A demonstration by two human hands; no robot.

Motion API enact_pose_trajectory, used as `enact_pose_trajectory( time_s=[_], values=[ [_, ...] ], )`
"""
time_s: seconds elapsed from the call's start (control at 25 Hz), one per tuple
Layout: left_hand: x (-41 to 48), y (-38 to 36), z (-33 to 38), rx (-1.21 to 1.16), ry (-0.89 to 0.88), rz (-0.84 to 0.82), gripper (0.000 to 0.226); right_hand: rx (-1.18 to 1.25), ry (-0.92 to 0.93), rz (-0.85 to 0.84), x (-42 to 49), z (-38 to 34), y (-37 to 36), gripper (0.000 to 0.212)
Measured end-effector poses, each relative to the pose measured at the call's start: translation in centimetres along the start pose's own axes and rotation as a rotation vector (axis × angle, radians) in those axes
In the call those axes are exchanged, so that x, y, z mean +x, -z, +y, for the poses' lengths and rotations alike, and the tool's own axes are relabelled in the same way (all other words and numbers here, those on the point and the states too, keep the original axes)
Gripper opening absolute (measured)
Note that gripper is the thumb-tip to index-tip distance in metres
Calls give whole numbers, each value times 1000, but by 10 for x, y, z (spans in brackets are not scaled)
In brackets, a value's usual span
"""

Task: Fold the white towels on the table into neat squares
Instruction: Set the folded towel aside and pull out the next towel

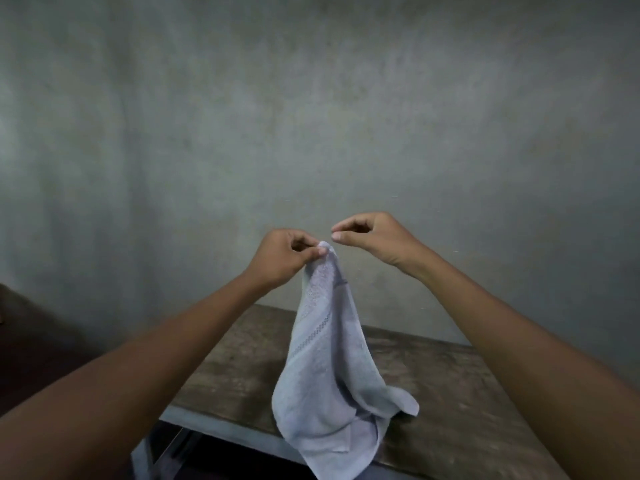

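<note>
A white towel (329, 368) hangs in the air above the wooden table (450, 393), bunched into a long drape with a woven band near its top. My left hand (284, 258) pinches its top corner between thumb and fingers. My right hand (370, 237) is raised just to the right of that corner, its fingers curled and its thumb meeting the fingertips, with no cloth visible in it. The towel's lower end falls past the table's near left edge.
A bare grey wall (311, 116) stands right behind the table. The table's pale frame edge (221, 427) runs along its left side, with dark floor beyond it. A dark object (20, 323) sits at the far left.
</note>
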State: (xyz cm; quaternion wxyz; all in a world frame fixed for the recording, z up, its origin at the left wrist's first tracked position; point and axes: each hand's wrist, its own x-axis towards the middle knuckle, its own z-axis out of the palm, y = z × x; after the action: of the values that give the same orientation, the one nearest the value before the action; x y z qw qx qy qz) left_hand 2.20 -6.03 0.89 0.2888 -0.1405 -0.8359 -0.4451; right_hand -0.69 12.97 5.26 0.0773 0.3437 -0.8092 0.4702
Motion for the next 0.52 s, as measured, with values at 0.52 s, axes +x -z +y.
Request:
enact_pose_trajectory(
  time_s=[0.52],
  values=[
    [-32,-23,-18,-220,104,9,6,-162,-96,-191,-8,5,-8,10]
  ],
)
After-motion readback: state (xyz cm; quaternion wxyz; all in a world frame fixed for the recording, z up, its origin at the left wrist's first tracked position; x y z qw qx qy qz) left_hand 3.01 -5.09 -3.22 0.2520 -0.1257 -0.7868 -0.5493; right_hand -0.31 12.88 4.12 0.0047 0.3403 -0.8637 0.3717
